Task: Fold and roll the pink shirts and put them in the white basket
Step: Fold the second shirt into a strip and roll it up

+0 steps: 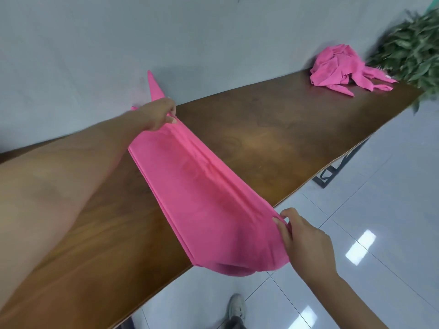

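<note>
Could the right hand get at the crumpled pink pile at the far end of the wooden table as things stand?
Probably not at once: the right hand grips one end of the stretched pink shirt, whose other end the left hand holds. The bare wooden table toward the crumpled pink pile looks unobstructed, but the pile lies far off.

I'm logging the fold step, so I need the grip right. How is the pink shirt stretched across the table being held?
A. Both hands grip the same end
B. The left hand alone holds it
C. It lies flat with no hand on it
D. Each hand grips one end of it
D: the left hand pinches the far end of the pink shirt by the wall, and the right hand grips the near end at the table edge.
</note>
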### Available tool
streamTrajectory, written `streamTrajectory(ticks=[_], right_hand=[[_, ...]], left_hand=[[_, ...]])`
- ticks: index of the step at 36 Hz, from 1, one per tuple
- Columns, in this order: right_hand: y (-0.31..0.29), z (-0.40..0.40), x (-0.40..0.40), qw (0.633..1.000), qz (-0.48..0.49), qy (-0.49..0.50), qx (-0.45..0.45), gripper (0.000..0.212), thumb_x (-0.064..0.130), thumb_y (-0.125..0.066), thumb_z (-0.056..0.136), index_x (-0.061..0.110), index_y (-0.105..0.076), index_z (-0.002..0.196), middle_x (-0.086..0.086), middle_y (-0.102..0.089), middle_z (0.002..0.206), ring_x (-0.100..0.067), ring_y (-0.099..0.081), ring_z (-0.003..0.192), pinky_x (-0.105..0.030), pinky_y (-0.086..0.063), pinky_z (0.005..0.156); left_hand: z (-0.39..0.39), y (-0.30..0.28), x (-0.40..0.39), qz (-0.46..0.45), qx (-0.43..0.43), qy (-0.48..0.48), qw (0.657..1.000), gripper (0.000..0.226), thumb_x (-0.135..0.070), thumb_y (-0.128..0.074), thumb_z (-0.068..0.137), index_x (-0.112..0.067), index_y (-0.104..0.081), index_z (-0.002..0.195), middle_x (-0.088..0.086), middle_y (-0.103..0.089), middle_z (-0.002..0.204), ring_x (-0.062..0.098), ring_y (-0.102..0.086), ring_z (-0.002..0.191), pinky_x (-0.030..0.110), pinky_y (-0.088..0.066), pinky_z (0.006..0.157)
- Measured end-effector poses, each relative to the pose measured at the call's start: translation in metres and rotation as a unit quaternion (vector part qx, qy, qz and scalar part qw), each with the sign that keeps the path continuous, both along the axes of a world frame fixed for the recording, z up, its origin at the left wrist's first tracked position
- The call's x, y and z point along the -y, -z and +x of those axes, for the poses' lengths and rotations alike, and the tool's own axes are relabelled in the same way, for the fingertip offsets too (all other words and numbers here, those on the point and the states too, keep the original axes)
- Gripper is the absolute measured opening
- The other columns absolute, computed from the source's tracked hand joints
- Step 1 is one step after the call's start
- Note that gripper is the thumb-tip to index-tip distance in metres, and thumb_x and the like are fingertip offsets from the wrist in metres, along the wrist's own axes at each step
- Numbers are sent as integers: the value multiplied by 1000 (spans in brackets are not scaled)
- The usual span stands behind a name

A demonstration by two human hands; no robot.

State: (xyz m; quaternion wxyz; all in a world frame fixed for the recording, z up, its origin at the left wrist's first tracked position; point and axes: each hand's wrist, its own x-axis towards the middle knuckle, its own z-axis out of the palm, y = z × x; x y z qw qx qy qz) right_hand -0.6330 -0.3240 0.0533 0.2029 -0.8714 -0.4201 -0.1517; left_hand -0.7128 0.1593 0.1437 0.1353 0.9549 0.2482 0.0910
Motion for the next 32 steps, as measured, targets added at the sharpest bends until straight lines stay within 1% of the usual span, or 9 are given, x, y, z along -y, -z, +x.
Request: streamTrajectory(ticks=[3,7,10,12,15,18,20,24,32], right_hand=[[-1,-29,0,1000,-6,-9,15,32,49,-34,101,26,-56,96,15,-54,59,-9,-40,36,-26,-40,31],[3,-68,-2,1000,-14,-28,1,21,42,-48,105,25,-59,99,13,-57,63,-7,-37,40,-25,-39,33],[10,-92,-4,995,-30,-89,-38,21,47,-44,103,30,-56,101,13,-60,68,-8,-47,45,-28,-43,37],[15,-106,-4,984,-69,-152,-71,21,49,-51,99,32,-59,106,15,-66,79,-7,-53,56,-26,-46,46],[23,-120,-2,964,-127,-196,-131,32,48,-59,96,31,-55,123,15,-68,98,-5,-48,73,-25,-46,54],[31,-124,0,958,-151,-199,-142,32,48,-61,95,33,-48,121,15,-65,96,-4,-49,66,-24,-46,49],[32,-121,0,956,-171,-188,-146,31,50,-55,98,32,-50,124,15,-64,103,-5,-52,71,-27,-51,55],[29,-116,-2,952,-188,-179,-162,34,47,-46,103,30,-51,132,16,-61,111,-8,-55,85,-25,-43,59],[17,-95,-1,948,-210,-158,-182,38,44,-46,104,29,-49,138,10,-60,122,-17,-60,98,-35,-52,73]], left_hand=[[-23,2,-3,-9,3,-4,1000,12,-12,-65,97,-8,-54,100,12,-57,108,28,-53,98,37,-39,85],[-51,7,-7,-17,-11,-28,999,13,-13,-67,96,-9,-54,98,11,-58,107,29,-53,97,40,-42,86],[-71,16,-8,-10,-34,-54,998,15,-7,-68,93,-5,-55,100,13,-57,107,29,-52,94,37,-40,83],[-84,24,-8,2,-63,-69,996,23,-4,-72,90,-2,-56,107,17,-56,113,32,-53,98,38,-42,87],[-103,35,-8,33,-124,-86,988,45,-19,-81,85,3,-55,116,26,-55,119,41,-55,105,47,-47,94],[-119,41,-2,35,-135,-84,987,52,-27,-80,86,3,-56,120,25,-57,118,40,-56,101,48,-49,91],[-126,46,3,27,-136,-81,987,52,-31,-80,86,1,-57,121,22,-58,118,38,-57,101,48,-50,93],[-129,52,20,18,-138,-65,988,61,-38,-76,89,-2,-54,133,20,-57,129,38,-55,115,47,-47,100],[-107,58,87,1,-100,5,995,71,-45,-69,93,-7,-43,147,16,-43,153,33,-41,139,46,-35,116]])
